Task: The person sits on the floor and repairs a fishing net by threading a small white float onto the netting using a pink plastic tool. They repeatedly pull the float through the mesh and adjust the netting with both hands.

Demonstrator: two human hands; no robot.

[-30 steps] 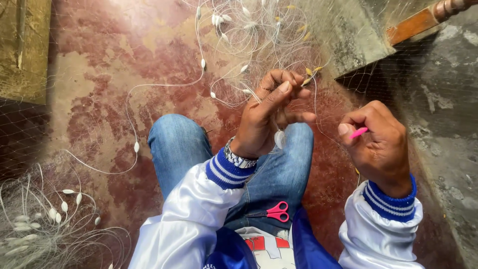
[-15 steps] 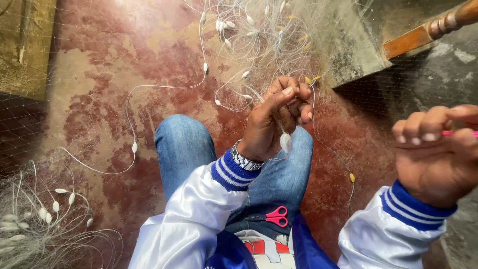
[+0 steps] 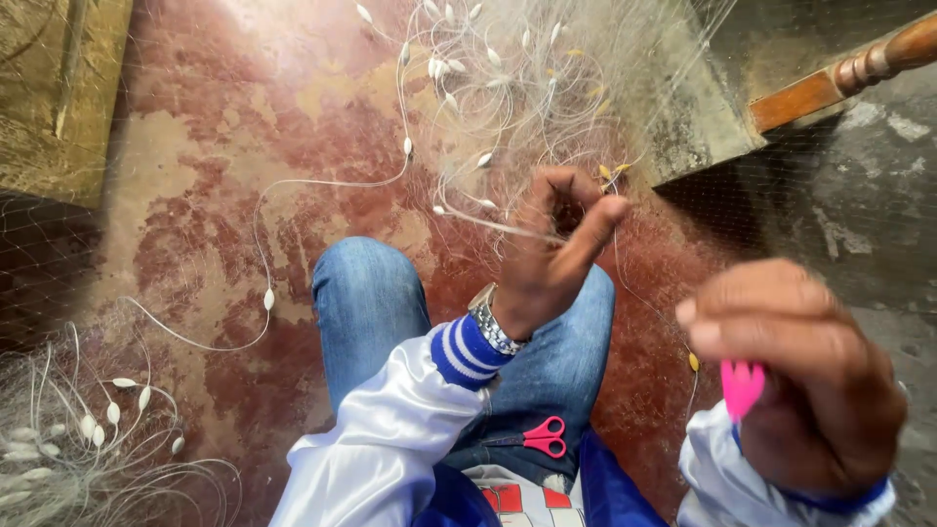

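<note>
Pinching a strand of the net (image 3: 547,107) between thumb and bent fingers (image 3: 595,220), the left hand (image 3: 551,259) sits above the raised knee, closed on the thin line that runs taut to its left. It has barely moved over the last second; the grip and the spot over the jeans (image 3: 390,303) are the same.

What has changed is the right hand (image 3: 800,381). A second ago it was close beside the left, at the same height; now it is drawn back toward the camera and well apart from the left hand, large and blurred in the lower right. Its fingers are curled shut around a pink needle (image 3: 742,385), of which only the tip shows below the knuckles. I judge this as a pull-through: the line is being drawn tight away from the point held by the left hand, so one knot or stitch looks to be closing.

Outward from the hands, pink scissors (image 3: 545,436) lie in the lap, untouched. White floats (image 3: 459,68) strung on the cord are heaped on the red floor (image 3: 215,195) ahead, with another bunch at the lower left. A wooden leg (image 3: 859,63) crosses the upper right corner.
</note>
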